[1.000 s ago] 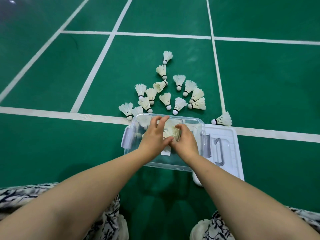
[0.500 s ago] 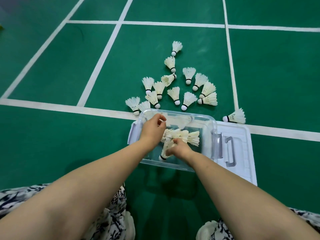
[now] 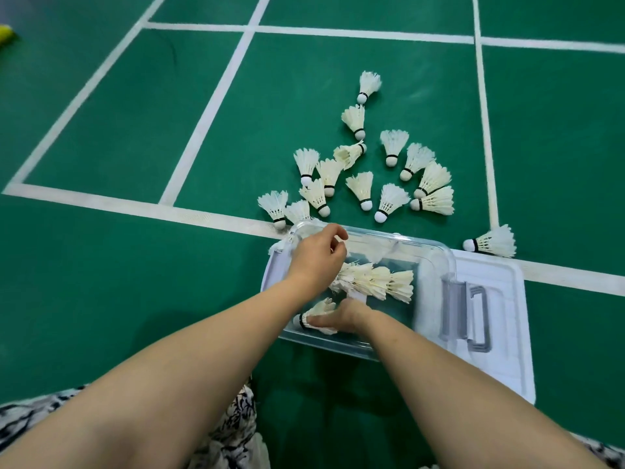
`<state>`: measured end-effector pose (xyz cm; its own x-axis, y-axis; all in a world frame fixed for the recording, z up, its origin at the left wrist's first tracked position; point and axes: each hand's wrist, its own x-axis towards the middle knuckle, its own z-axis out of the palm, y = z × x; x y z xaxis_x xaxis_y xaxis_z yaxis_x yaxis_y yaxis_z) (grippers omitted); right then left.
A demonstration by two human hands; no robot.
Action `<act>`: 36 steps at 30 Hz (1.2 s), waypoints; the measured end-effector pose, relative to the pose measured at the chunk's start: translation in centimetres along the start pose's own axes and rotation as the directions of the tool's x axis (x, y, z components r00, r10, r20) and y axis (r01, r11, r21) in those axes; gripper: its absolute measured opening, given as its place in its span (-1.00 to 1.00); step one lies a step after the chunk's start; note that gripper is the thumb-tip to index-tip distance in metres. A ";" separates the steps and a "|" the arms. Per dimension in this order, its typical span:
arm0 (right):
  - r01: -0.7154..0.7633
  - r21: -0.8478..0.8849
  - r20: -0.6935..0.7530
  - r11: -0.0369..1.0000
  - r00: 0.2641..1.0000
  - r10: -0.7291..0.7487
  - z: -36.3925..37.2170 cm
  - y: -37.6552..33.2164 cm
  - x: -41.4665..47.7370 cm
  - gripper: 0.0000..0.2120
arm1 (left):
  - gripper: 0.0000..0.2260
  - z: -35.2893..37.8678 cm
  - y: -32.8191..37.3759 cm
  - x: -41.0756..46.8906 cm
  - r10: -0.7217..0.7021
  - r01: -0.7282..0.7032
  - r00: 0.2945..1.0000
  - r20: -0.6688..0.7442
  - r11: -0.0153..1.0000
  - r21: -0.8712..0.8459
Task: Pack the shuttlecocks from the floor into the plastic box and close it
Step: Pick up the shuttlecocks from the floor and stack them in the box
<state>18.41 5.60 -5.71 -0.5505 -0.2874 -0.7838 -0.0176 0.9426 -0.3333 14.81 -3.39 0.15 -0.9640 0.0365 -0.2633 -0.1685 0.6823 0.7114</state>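
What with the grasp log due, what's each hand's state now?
Left hand: open, fingers loosely curled, empty.
Right hand: holding a shuttlecock in the box.

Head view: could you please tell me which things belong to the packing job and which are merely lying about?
Job: plastic box, white lid, boxed shuttlecocks, floor shuttlecocks, left hand, right hand.
Lying about: yellow object, far left edge.

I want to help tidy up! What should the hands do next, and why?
Probably the left hand, hovering empty over the plastic box at its far rim, should reach for the nearest floor shuttlecock just beyond it. The right hand is on a packed shuttlecock inside the box, and many lie outside.
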 end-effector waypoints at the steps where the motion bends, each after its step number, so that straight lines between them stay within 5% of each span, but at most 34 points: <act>1: -0.057 0.101 0.031 0.993 0.998 0.054 -0.4 -0.5 -0.7 -0.37 | -0.84 0.0 0.1 0.2 0.008 -0.008 1.000 0.000 1.000 0.001; 2: -0.139 0.286 0.038 0.948 0.990 0.133 -0.8 -0.7 -0.5 -0.38 | -0.84 0.0 0.2 0.3 0.016 -0.016 1.000 -0.003 1.000 0.003; 4: -0.177 0.313 0.037 0.933 0.984 0.174 -1.6 -1.0 -0.5 -0.47 | -0.84 -0.1 0.5 0.6 0.033 -0.033 0.999 -0.018 0.999 0.013; 6: -0.132 0.335 -0.023 0.933 0.989 0.148 -2.5 -1.2 -1.0 -0.70 | -0.83 -0.5 0.7 1.1 0.049 -0.047 0.998 -0.045 0.998 0.046; 9: -0.011 0.562 -0.091 0.827 0.993 0.074 -3.9 -0.8 -1.6 -0.72 | -0.81 -1.6 1.0 2.7 0.054 -0.036 0.984 -0.172 0.994 0.102; 12: 0.132 0.601 -0.269 0.788 0.962 0.044 -6.5 -0.5 -2.7 -0.71 | -0.72 -3.3 0.7 5.6 -0.027 0.047 0.953 -0.302 0.997 0.060; 16: 0.286 0.657 -0.452 0.697 0.890 0.061 -9.7 -0.6 -3.7 -0.72 | -0.45 -5.1 -2.4 10.0 -0.317 0.322 0.944 -0.096 0.946 0.040; 19: 0.379 0.719 -0.519 0.583 0.850 0.087 -11.4 -0.8 -3.8 -0.71 | -0.33 -5.4 -4.1 11.2 -0.393 0.392 0.919 0.003 0.917 0.076; 25: 0.444 0.735 -0.592 0.513 0.788 0.167 -11.9 -0.6 -2.9 -0.67 | -0.05 -4.2 -5.5 12.9 -0.317 0.253 0.947 0.052 0.836 0.486; 31: 0.430 0.759 -0.588 0.489 0.776 0.229 -12.0 0.0 -1.8 -0.67 | -0.02 -2.7 -6.0 14.5 -0.297 0.139 0.932 0.209 0.825 0.548; 36: 0.443 0.793 -0.577 0.419 0.767 0.281 -12.5 0.2 -1.0 -0.63 | -0.05 -2.6 -6.5 14.7 -0.303 0.131 0.935 0.183 0.778 0.615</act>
<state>8.57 8.17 1.59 -0.9087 0.1424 -0.3924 0.4104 0.1331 -0.9021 1.17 -9.22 -6.65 -0.8129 -0.0385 -0.5812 -0.1313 0.9843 0.1183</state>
